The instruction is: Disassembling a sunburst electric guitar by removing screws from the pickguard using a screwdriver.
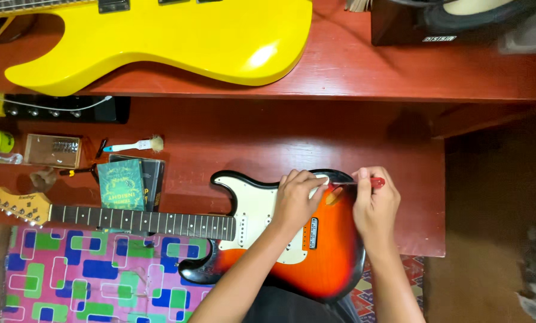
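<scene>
We see two guitars: one sunburst electric guitar with a white pickguard (316, 251) at the red wooden worktop's (280, 128) near edge, and one glossy yellow guitar body (178, 39) at its far edge. Our left hand (297, 200) rests with fingers pressed together on the pickguard; our right hand (375, 206) pinches one red-handled screwdriver (372, 182).

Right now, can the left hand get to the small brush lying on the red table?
Probably yes. The left hand rests on the sunburst guitar, pressing its white plate. The brush lies up-left on the table, nothing on top of it. Only the guitar's neck and some booklets lie between, low enough to reach over.
</scene>
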